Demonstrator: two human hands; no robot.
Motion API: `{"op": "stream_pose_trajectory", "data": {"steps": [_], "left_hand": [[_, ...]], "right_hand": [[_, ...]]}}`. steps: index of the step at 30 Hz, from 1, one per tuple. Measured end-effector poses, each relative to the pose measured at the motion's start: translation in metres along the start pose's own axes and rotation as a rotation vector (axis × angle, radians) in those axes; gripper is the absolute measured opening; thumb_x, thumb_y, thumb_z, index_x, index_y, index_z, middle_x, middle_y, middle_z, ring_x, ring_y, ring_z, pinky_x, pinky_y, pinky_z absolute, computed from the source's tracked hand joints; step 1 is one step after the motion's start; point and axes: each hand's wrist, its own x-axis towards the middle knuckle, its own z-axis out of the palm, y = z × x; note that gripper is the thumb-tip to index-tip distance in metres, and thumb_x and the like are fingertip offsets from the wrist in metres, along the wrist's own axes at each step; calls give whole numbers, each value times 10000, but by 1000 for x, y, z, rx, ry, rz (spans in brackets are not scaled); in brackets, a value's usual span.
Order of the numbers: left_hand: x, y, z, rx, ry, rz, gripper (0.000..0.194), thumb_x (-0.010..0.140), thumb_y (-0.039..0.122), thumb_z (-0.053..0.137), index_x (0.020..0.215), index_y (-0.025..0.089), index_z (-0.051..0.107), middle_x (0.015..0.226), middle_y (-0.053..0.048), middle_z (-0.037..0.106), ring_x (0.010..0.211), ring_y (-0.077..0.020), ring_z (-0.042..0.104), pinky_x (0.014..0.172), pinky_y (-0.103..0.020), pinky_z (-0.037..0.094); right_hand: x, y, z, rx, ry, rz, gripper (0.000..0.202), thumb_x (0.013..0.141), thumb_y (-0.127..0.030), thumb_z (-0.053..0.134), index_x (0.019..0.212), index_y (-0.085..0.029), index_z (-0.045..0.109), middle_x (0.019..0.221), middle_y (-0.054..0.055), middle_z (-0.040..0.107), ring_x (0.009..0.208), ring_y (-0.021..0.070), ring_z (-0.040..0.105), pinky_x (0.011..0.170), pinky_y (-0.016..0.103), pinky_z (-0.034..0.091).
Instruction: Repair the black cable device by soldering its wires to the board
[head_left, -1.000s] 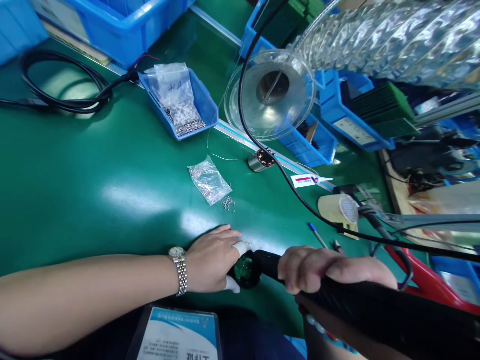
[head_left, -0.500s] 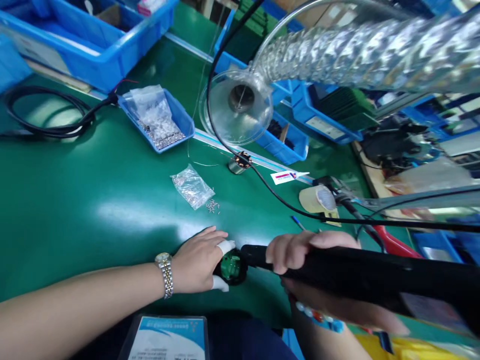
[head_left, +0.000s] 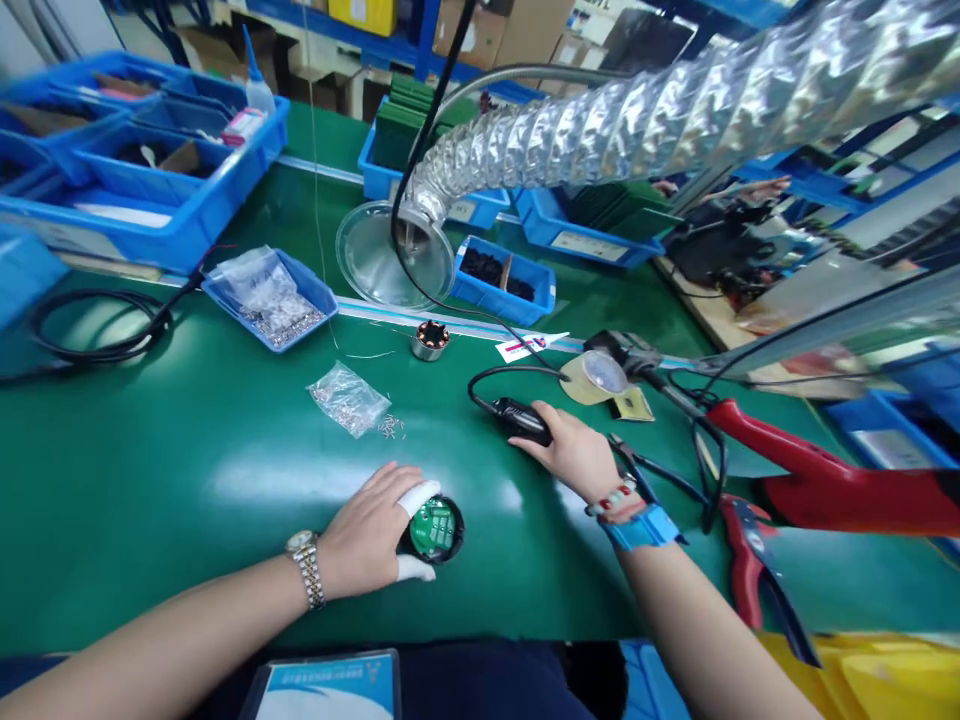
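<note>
A round black housing with a green circuit board (head_left: 433,528) inside lies on the green table. My left hand (head_left: 375,530), white covers on two fingers, grips its left side between thumb and fingers. To the right, my right hand (head_left: 576,452) is wrapped round the end of a black corded tool (head_left: 523,420), held low over the table; its cable loops back from the tip. Small screws (head_left: 391,427) lie beside a clear plastic bag (head_left: 348,399). Behind them a metal motor part with copper windings (head_left: 430,341) stands on the table.
A silver duct with a clear funnel (head_left: 395,255) hangs over the back. Blue bins (head_left: 504,290) and a tray of small parts (head_left: 270,300) stand behind. At the right are a yellowish tape roll (head_left: 592,378), red-handled pliers (head_left: 742,565) and a red tool (head_left: 847,480).
The large black tool that was in my right hand is gone from it; that hand is now further back on a smaller corded tool. My left hand still holds the housing. The view has shifted.
</note>
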Motion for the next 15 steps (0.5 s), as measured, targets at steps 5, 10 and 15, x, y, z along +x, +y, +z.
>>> {"op": "stream_pose_trajectory", "data": {"steps": [5,10,15], "left_hand": [[24,5,-7,63,50,-49,825,626,384,758,1300,112,369,1241,-177,511,1174,-301,447,1048,-480,294],[47,7,-11,175,137,-104,838,672,360,725,1346,102,298,1348,-215,404,1253,-336,358,1024,-498,321],[28,-17,-49,337,375,-126,477,806,384,573,1225,188,460,1257,-99,517,1176,-227,451,1017,-374,356]], "right_hand": [[10,14,10,-57,151,46,486,824,-479,492,1159,-128,524,912,166,599,864,323,544,680,406,427],[1,2,8,71,380,-48,357,840,-365,516,1087,-109,546,1003,155,570,994,290,506,857,437,428],[-20,-24,16,300,481,-341,252,827,-279,553,1029,-128,552,1009,133,556,998,267,519,895,434,439]]}}
